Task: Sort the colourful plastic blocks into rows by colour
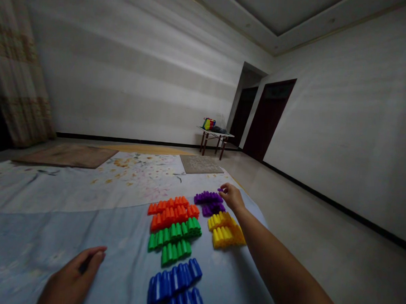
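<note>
The left hand [72,276] hovers over the pale cloth [117,231], released, its thumb and forefinger curled close together. To its right lie the orange pieces [170,214], the green pieces [174,236] beyond the blue pieces [175,282], all in bunched rows. Farther right, the purple pieces [209,198] lie beyond the yellow pieces [224,230]. The right hand [222,189], just beside the purple rows, pinches a small purple piece [220,189] at its fingertips.

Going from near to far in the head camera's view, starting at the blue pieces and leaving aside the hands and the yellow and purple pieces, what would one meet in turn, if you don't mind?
Blue pieces → green pieces → orange pieces → grey patterned mat → small table
</note>
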{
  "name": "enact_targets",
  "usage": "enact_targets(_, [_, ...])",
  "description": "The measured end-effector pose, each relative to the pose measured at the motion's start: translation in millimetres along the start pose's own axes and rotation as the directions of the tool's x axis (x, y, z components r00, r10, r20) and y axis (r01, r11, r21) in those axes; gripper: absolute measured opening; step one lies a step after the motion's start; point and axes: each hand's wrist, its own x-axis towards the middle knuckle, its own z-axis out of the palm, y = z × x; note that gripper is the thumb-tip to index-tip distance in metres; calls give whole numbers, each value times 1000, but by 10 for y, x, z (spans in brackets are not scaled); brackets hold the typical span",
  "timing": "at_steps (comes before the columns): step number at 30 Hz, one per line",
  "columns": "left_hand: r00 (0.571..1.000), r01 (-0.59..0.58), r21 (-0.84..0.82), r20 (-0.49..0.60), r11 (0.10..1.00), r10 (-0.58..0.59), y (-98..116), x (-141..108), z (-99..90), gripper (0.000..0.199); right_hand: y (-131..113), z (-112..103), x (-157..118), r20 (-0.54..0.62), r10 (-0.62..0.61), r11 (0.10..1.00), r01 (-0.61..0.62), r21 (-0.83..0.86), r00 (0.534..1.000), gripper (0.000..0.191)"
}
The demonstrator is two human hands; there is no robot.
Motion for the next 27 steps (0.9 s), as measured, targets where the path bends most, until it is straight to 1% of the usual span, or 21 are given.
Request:
enact_targets(3, [994,55,-14,96,998,-53,-57,20,21,37,5,38,12,32,-6,999,7,-40,999,17])
enact_targets(6, [992,83,-20,101,996,-81,-57,25,19,38,-10,99,2,76,-40,997,45,-70,996,18])
enact_targets(10, [990,114,-27,89,993,-111,27,7,-12,39,-48,180,-3,109,-78,988,91,-126,991,19])
enact_targets(15, [990,116,-25,80,993,-114,95,-11,-42,40,-96,228,17,114,-42,975,65,-210,993,19])
enact_targets(22, [989,110,-19,105,994,-108,77,-11,-47,39,-71,180,-7,119,22,955,14,-295,993,22])
enact_targets(27, [986,105,-5,128,994,-104,81,-26,-53,39,-99,106,-107,200,-8,948,72,-311,980,23])
